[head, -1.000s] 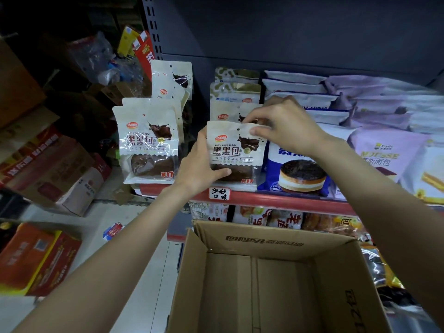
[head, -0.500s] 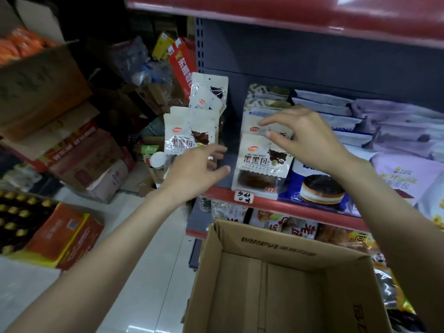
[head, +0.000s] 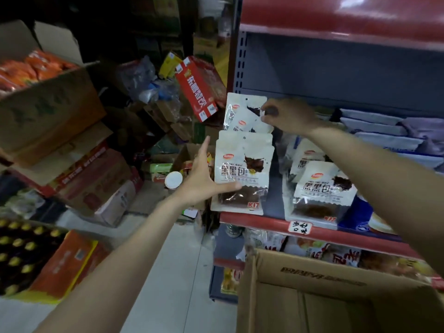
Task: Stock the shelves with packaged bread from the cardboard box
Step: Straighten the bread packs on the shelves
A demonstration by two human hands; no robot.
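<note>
Shelf (head: 269, 223), red front lip, grey back panel: white bread packets standing in rows at its left end. Front left packet (head: 242, 181) upright at the shelf's left front corner; left hand (head: 204, 181), fingers straight, thumb laid across the packet's lower face, steadying its left edge. Rear packet (head: 242, 111), tilted behind the same row; right hand (head: 288, 115) pinches its top right corner. Second row's front packet (head: 322, 191) just right, above a handwritten price tag (head: 300, 227). Cardboard box (head: 312, 282) below the shelf's front edge, flaps open.
</note>
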